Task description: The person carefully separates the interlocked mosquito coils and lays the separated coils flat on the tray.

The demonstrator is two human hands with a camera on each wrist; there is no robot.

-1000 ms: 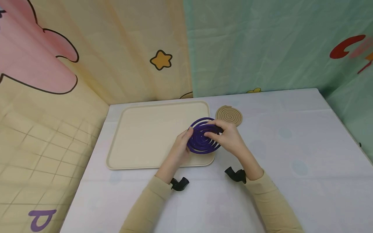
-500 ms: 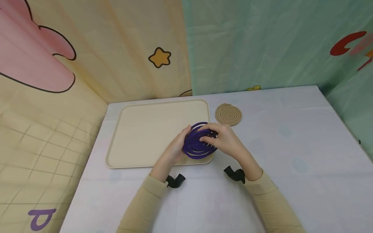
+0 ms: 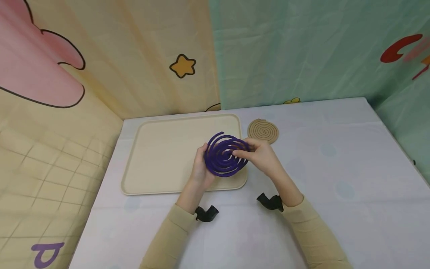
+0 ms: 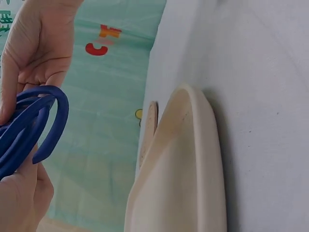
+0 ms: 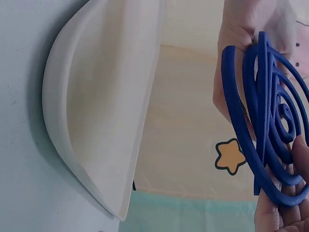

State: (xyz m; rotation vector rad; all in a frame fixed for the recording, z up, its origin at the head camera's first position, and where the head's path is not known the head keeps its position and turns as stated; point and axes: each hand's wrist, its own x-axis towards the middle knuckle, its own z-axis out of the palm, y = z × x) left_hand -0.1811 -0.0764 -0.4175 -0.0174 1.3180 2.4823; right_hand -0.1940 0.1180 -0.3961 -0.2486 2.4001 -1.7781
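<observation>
In the head view a purple spiral mosquito coil (image 3: pixel 215 160) is held above the tray's right end; it looks blue in both wrist views. My left hand (image 3: pixel 201 170) grips its left edge, thumb on top. My right hand (image 3: pixel 265 157) pinches its right side between thumb and fingers, the thumb near the spiral's centre. Its rings are spread out of line, and in the right wrist view the rings of the coil (image 5: pixel 262 106) cross in two layers, a free end sticking out. Whether this is one coil or two nested ones I cannot tell.
A cream tray (image 3: pixel 168 157) lies on the white-covered table (image 3: pixel 336 168). Behind my right hand, next to the tray's right edge, a tan mosquito coil (image 3: pixel 263 130) lies flat. Printed curtains (image 3: pixel 285 48) stand along the back and left.
Both hands first lowered slightly with the purple mosquito coil, then rose again. The left hand has shifted left, the coil's rings have fanned apart, and its outer end now sticks up.
</observation>
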